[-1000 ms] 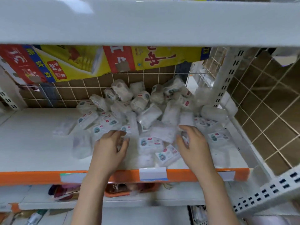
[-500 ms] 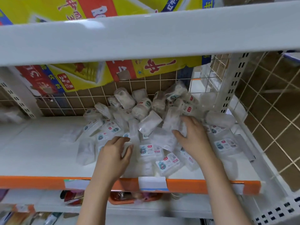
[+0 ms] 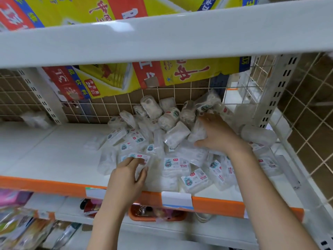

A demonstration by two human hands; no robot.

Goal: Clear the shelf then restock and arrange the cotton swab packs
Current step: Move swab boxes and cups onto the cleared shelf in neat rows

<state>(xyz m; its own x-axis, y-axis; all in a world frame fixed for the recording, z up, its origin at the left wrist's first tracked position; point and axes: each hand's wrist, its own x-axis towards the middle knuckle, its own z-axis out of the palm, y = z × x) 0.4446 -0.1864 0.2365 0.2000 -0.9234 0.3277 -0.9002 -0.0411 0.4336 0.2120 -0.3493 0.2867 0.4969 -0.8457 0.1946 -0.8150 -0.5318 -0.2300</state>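
Note:
A loose heap of clear cotton swab packs [image 3: 173, 136] with small printed labels covers the right half of the white shelf [image 3: 45, 152]. My left hand [image 3: 126, 177] is at the heap's front left, fingers curled round a flat labelled pack [image 3: 139, 157]. My right hand [image 3: 218, 134] reaches deeper into the heap, thumb and fingers closed around a clear bag of swabs [image 3: 198, 131]. Several more flat packs [image 3: 194, 179] lie by the orange front edge [image 3: 45, 186].
A white shelf board [image 3: 162, 35] hangs close overhead. Yellow and red cardboard [image 3: 137, 76] lines the wire grid back. A perforated upright [image 3: 277, 91] and wire mesh close the right side. A lower shelf holds an orange tray [image 3: 156, 214] and packets [image 3: 16, 224].
My right hand moved from the front of the heap up and back and took hold of a clear bag. My left hand stayed at the front left and closed on a pack.

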